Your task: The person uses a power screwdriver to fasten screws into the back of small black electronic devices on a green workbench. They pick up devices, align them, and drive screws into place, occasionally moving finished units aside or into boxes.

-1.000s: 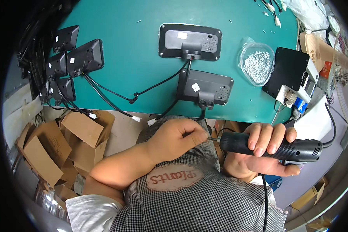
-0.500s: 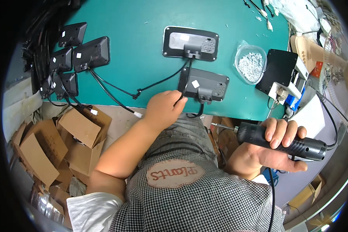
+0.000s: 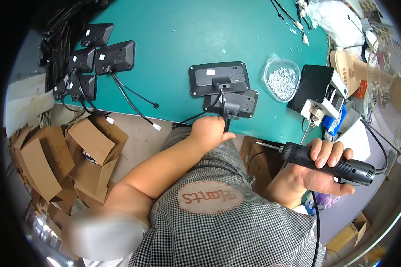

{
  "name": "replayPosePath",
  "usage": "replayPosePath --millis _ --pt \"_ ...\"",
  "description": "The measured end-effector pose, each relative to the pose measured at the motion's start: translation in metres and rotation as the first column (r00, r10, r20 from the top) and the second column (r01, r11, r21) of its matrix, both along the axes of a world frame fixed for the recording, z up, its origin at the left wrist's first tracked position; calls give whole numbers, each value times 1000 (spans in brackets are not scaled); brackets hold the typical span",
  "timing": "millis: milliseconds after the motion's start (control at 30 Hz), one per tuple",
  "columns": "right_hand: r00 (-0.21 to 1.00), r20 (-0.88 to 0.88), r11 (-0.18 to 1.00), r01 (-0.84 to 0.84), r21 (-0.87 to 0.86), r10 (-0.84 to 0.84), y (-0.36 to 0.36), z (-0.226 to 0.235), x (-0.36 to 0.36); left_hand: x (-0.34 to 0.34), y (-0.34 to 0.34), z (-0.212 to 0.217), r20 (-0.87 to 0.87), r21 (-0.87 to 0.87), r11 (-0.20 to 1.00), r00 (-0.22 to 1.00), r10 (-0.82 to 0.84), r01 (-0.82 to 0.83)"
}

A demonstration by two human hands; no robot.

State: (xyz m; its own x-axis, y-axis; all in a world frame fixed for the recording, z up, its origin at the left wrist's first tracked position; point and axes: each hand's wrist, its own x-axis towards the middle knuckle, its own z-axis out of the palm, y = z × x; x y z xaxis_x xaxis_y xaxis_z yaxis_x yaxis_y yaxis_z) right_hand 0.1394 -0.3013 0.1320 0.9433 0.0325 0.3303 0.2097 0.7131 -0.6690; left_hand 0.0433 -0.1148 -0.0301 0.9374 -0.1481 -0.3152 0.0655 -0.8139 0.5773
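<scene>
My left hand (image 3: 206,132) is closed around a black cable (image 3: 191,118) at the table's near edge. That cable runs up to a black rectangular plastic housing (image 3: 198,83), which lies face down with a cable collar on its near side. It overlaps a second black housing (image 3: 248,100) beneath it, partly hidden. In my right hand (image 3: 314,178) is a black electric screwdriver (image 3: 298,154), held off the table to the right. Its thin metal bit points left, toward my lap. My right fingers wrap over the screwdriver's body, with the thumb below.
A clear tub (image 3: 281,83) of small white screws stands at the right, beside a black-topped machine (image 3: 315,84). Several finished-looking black housings (image 3: 116,58) with cables lie at the left. Cardboard boxes (image 3: 40,164) sit below left, and a fan (image 3: 392,89) stands far right.
My left hand has moved right and toward me, pulling the cable. The upper housing has slid nearer and now overlaps the lower one. My right hand keeps the screwdriver nearly in place.
</scene>
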Motion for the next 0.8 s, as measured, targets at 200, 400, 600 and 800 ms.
replayPosePath --millis 200,400,600,800 --pt "998 24 998 -59 -5 59 -12 7 12 -8 -10 -7 -20 -6 983 983 185 -185" --pt "984 45 984 -175 44 173 -17 11 38 -42 34 63 186 -222 902 892 411 -370" --pt "980 11 980 -200 12 200 -2 28 73 -163 102 121 142 -299 636 626 767 -711" --pt "880 22 879 -476 46 475 46 30 123 -361 100 92 -311 -209 -267 -195 930 -941"
